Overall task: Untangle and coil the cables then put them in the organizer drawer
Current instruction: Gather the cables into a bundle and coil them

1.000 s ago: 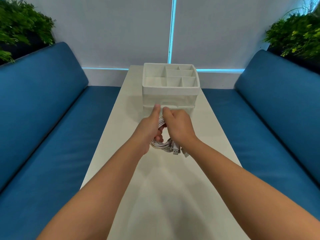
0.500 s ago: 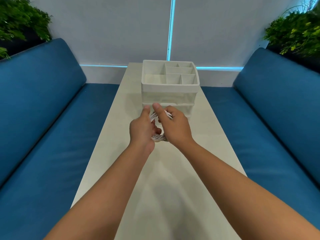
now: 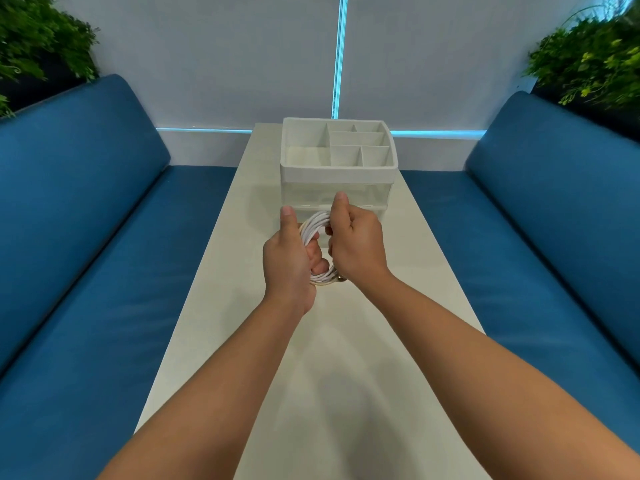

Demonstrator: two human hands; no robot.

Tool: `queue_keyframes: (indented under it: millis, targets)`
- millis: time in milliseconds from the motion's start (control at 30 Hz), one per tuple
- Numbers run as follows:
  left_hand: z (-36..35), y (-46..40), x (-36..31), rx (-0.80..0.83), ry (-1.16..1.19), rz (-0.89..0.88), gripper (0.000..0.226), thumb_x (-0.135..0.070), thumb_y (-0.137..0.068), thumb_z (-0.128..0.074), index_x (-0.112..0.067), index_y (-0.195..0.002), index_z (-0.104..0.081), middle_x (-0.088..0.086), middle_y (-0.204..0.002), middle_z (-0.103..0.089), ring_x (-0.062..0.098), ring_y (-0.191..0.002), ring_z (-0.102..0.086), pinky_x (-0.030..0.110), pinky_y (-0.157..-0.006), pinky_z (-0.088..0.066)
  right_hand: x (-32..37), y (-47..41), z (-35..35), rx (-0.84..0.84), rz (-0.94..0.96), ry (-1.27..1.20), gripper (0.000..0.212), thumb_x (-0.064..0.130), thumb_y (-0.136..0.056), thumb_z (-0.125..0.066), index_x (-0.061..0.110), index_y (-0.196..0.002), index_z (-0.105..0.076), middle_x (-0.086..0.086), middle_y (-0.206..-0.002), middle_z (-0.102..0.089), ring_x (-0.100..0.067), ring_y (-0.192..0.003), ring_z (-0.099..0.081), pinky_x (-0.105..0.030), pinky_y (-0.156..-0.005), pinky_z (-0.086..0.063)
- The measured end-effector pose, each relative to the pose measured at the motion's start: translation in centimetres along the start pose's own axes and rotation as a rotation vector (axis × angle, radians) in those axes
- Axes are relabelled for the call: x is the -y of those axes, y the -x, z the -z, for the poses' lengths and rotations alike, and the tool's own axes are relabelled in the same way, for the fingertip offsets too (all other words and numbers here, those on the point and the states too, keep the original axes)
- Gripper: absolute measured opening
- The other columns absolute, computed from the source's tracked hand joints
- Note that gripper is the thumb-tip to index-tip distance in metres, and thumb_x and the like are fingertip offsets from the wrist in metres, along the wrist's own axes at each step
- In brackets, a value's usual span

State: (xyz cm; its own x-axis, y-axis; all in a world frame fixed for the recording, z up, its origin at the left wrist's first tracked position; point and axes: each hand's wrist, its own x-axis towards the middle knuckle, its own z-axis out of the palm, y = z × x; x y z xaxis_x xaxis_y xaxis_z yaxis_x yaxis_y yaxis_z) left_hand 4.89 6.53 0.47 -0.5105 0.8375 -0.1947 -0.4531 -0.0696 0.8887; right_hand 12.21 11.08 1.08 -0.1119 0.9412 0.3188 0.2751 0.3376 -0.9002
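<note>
Both of your hands grip one coil of white cables (image 3: 316, 227), held in the air above the white table (image 3: 214, 258) and just in front of the organizer (image 3: 337, 174). Your left hand (image 3: 289, 263) curls its fingers through the left side of the coil, thumb raised and pointing away from you. Your right hand (image 3: 356, 242) closes round the right side of the coil, its thumb likewise raised, the tip lying in front of the organizer's clear lower section. The coil shows as several white loops arching between the two thumbs at the top and emerging again beneath the hands, where a small metallic connector end (image 3: 341, 279) peeks out near your right wrist. Whether the coil touches the table cannot be told.

The organizer stands near the far end of the table, upright. Its upper tray is white and divided into several open compartments; below it lies a translucent drawer section (image 3: 360, 199), whose front is partly hidden by your hands, so whether the drawer is pulled out cannot be told.

Blue cushioned benches (image 3: 86, 237) flank the table on both sides. Green plants (image 3: 38, 39) sit behind each bench back, and a pale wall with a thin cyan light strip (image 3: 341, 53) closes the far end.
</note>
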Motion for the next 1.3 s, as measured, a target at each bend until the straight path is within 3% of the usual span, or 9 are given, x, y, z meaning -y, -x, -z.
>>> queue_keyframes:
  millis: [200,300,400,600,700,833,1000,1167,1300]
  targets:
    - [1.1,-0.8,0.0,0.23,0.115,0.13,0.063,-0.047,-0.103,-0.038,-0.013,-0.052,-0.053,0.004,-0.046,-0.034,0.014,-0.041,-0.031,0.027,-0.049,-0.032,0.1,-0.6,0.2,0.054,0.026,0.042,0.057,0.036,-0.102,-0.033,-0.005,-0.066,-0.052,-0.025,-0.067,-0.057,-0.032,-0.055,-0.051,-0.04,-0.057,-0.045]
    - [2.0,-1.7,-1.6,0.466,0.025,0.347,0.059,-0.038,-0.101,-0.033,-0.005,-0.058,-0.055,0.009,-0.043,-0.044,0.019,-0.038,-0.041,0.03,-0.058,-0.047,0.1,-0.7,0.8,0.2,0.019,0.131,0.055,0.034,-0.101,-0.035,0.009,-0.053,-0.048,-0.003,-0.048,-0.052,-0.011,-0.047,-0.049,-0.028,-0.053,-0.041]
    - [2.2,-2.1,-2.8,0.515,-0.203,0.432,0.059,-0.039,-0.101,-0.033,-0.001,-0.062,-0.056,0.011,-0.047,-0.048,0.023,-0.04,-0.045,0.038,-0.072,-0.05,-0.2,-0.6,1.2,0.299,0.051,0.229,0.052,0.029,-0.099,-0.038,0.019,-0.048,-0.044,0.008,-0.044,-0.05,-0.006,-0.047,-0.046,-0.027,-0.054,-0.039]
    - [0.6,-1.7,-1.3,0.247,-0.31,0.23,0.059,-0.055,-0.098,-0.045,-0.012,-0.058,-0.047,-0.003,-0.042,-0.028,0.015,-0.037,-0.024,0.031,-0.058,-0.044,0.0,-0.8,1.0,0.285,0.076,0.222,0.049,0.03,-0.099,-0.036,0.014,-0.055,-0.051,-0.001,-0.054,-0.058,-0.016,-0.053,-0.051,-0.033,-0.058,-0.045]
    - [0.2,-1.6,-1.1,0.15,-0.307,0.156,0.054,-0.049,-0.099,-0.047,-0.01,-0.062,-0.049,-0.003,-0.043,-0.031,0.014,-0.035,-0.026,0.03,-0.052,-0.042,-0.2,-0.7,0.8,0.262,0.052,0.179,0.045,0.033,-0.1,-0.035,0.013,-0.064,-0.053,-0.004,-0.062,-0.061,-0.018,-0.056,-0.058,-0.037,-0.061,-0.048]
    - [0.4,-1.3,-0.9,0.078,-0.224,0.163,0.047,-0.038,-0.099,-0.049,-0.01,-0.061,-0.047,-0.002,-0.043,-0.031,0.013,-0.032,-0.024,0.03,-0.052,-0.04,0.4,-1.9,1.5,0.321,-0.225,-0.107,0.033,0.043,-0.085,-0.042,0.014,-0.082,-0.058,-0.006,-0.08,-0.062,-0.024,-0.064,-0.062,-0.038,-0.066,-0.047]
    - [0.7,-1.3,-0.9,0.032,-0.096,0.169,0.044,-0.034,-0.1,-0.049,-0.011,-0.062,-0.049,-0.003,-0.045,-0.031,0.012,-0.034,-0.023,0.029,-0.049,-0.038,0.4,-1.7,2.8,0.45,-0.172,-0.043,0.04,0.045,-0.09,-0.058,0.007,-0.094,-0.065,-0.011,-0.086,-0.066,-0.014,-0.073,-0.06,-0.032,-0.07,-0.046]
    - [0.8,-1.4,-0.7,0.014,-0.065,0.175,0.04,-0.033,-0.099,-0.051,-0.008,-0.07,-0.06,0.002,-0.052,-0.059,0.017,-0.046,-0.057,0.025,-0.047,-0.044,-0.9,-0.8,3.2,0.581,-0.151,-0.13,0.046,0.018,-0.074,-0.082,0.011,-0.109,-0.053,0.001,-0.085,-0.066,-0.012,-0.074,-0.063,-0.027,-0.063,-0.052]
    - [1.1,-1.1,-0.7,0.034,0.03,0.202,0.04,-0.029,-0.099,-0.05,-0.01,-0.064,-0.051,-0.001,-0.047,-0.037,0.014,-0.037,-0.029,0.026,-0.046,-0.035,-1.3,-1.0,3.2,0.597,-0.154,-0.11,0.034,0.0,-0.081,-0.069,0.008,-0.113,-0.058,-0.004,-0.081,-0.062,-0.016,-0.072,-0.059,-0.031,-0.064,-0.05]
